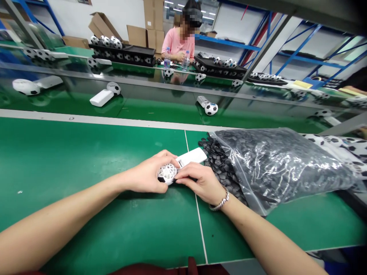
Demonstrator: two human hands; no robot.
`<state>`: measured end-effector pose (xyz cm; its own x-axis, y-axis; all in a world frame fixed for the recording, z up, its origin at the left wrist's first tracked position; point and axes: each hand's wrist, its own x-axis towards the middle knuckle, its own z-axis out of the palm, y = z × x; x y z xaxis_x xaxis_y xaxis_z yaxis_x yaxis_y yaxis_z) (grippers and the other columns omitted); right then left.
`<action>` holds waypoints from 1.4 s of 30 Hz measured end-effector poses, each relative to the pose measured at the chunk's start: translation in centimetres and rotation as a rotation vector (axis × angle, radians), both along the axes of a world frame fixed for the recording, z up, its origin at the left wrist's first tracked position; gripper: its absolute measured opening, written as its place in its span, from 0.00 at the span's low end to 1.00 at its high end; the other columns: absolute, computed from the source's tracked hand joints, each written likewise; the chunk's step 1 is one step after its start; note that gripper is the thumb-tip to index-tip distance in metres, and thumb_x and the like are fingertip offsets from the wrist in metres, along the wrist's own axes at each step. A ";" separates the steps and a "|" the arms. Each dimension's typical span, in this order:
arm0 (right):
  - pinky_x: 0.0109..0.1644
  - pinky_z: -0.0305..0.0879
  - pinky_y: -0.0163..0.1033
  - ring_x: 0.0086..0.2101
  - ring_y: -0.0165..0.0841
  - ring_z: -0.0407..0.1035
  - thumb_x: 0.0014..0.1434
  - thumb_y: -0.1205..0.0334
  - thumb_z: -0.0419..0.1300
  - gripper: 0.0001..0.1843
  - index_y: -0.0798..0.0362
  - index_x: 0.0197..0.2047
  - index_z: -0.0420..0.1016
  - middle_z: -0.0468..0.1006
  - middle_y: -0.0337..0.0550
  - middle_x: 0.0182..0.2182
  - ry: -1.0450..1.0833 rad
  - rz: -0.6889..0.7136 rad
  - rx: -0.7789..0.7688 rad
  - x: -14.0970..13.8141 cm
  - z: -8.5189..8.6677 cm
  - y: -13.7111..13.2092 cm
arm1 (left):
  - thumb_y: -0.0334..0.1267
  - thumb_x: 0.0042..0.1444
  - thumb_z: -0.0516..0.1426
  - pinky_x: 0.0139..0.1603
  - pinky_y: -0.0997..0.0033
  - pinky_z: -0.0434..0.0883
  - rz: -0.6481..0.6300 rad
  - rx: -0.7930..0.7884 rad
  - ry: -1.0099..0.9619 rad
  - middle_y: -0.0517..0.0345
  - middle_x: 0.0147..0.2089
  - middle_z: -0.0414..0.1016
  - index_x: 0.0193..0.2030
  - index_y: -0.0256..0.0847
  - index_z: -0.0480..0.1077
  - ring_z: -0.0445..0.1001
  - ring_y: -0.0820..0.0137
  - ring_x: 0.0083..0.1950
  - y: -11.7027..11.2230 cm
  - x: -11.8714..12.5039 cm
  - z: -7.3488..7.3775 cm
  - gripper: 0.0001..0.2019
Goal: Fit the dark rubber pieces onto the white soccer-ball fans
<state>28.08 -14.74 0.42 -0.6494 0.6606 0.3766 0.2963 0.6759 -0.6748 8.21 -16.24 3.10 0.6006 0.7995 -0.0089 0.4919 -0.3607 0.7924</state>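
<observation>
On the green workbench (pixel 86 160) of a factory line, the left hand (pixel 146 177) cups the small white ball-headed fan (pixel 172 170); the right hand (pixel 200 183) pinches its head; it looks light, rigid plastic, best held by the flat handle.

White fan (pixel 183 165), green table (pixel 86 160), black pieces (pixel 226 172), pink shirt (pixel 177 44).

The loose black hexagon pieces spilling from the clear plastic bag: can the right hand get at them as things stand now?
Probably yes. The loose black hexagon pieces lie uncovered on the green table mat, just beyond the right hand. But that hand and the left hand both hold the small white ball-headed fan, so it must let go first.
</observation>
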 end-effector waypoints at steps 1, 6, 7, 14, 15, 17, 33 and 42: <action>0.40 0.65 0.34 0.33 0.28 0.69 0.54 0.68 0.59 0.04 0.53 0.32 0.74 0.77 0.39 0.29 0.011 -0.001 0.015 -0.1 -0.1 -0.1 | 0.24 0.38 0.54 0.52 0.65 0.63 0.002 0.002 -0.002 0.58 0.52 0.59 0.45 0.45 0.63 0.61 0.64 0.55 0.0 0.0 0.0 0.24; 0.36 0.64 0.33 0.30 0.27 0.68 0.52 0.66 0.60 0.02 0.54 0.28 0.72 0.74 0.38 0.26 0.025 -0.061 0.025 -0.5 -0.3 -0.1 | 0.28 0.41 0.57 0.55 0.63 0.61 0.081 0.030 -0.008 0.58 0.51 0.60 0.42 0.45 0.64 0.61 0.64 0.54 -0.1 0.5 -0.5 0.19; 0.36 0.64 0.33 0.30 0.27 0.68 0.52 0.66 0.61 0.02 0.54 0.28 0.72 0.74 0.38 0.26 0.018 -0.068 0.017 -0.5 -0.3 0.0 | 0.30 0.41 0.57 0.55 0.63 0.61 0.108 0.041 -0.012 0.58 0.50 0.61 0.42 0.45 0.65 0.62 0.64 0.54 -0.2 0.7 -0.7 0.18; 0.35 0.63 0.32 0.29 0.27 0.67 0.50 0.63 0.62 0.04 0.54 0.28 0.72 0.74 0.37 0.26 0.015 -0.117 -0.046 -0.5 -0.6 0.1 | 0.31 0.42 0.57 0.50 0.65 0.64 0.230 0.077 -0.036 0.58 0.47 0.62 0.40 0.44 0.66 0.65 0.67 0.48 -0.4 1.4 -1.6 0.15; 0.34 0.63 0.31 0.28 0.26 0.67 0.50 0.63 0.63 0.04 0.54 0.28 0.72 0.74 0.36 0.26 0.016 -0.125 -0.064 -0.5 -0.6 0.1 | 0.31 0.42 0.57 0.49 0.65 0.64 0.244 0.084 -0.032 0.58 0.46 0.63 0.40 0.44 0.66 0.66 0.67 0.47 -0.5 1.4 -1.6 0.15; 0.33 0.62 0.30 0.28 0.25 0.67 0.49 0.62 0.64 0.05 0.54 0.28 0.72 0.74 0.36 0.26 0.018 -0.137 -0.100 -0.5 -0.7 0.1 | 0.31 0.41 0.57 0.46 0.66 0.65 0.271 0.095 -0.015 0.58 0.43 0.63 0.39 0.43 0.66 0.66 0.67 0.44 -0.7 1.6 -1.6 0.15; 0.35 0.63 0.34 0.31 0.29 0.66 0.53 0.60 0.60 0.06 0.53 0.30 0.68 0.72 0.39 0.27 -0.026 -0.086 0.068 0.1 -0.4 0.7 | 0.29 0.36 0.61 0.41 0.70 0.67 0.300 0.089 -0.146 0.58 0.39 0.65 0.37 0.40 0.70 0.68 0.69 0.39 -0.1 1.2 -2.1 0.16; 0.45 0.66 0.39 0.43 0.35 0.66 0.57 0.61 0.55 0.10 0.50 0.44 0.66 0.70 0.45 0.41 -0.207 -0.213 0.343 2.1 -1.8 1.4 | 0.36 0.41 0.62 0.38 0.70 0.69 0.750 0.247 -0.127 0.54 0.41 0.70 0.42 0.39 0.68 0.72 0.68 0.38 11.7 -0.4 -1.0 0.18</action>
<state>30.14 -13.30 -1.39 -0.5971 0.6476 0.4734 0.5581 0.7593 -0.3347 7.80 -4.52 2.13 -0.1130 0.9607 0.2535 0.5844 -0.1421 0.7989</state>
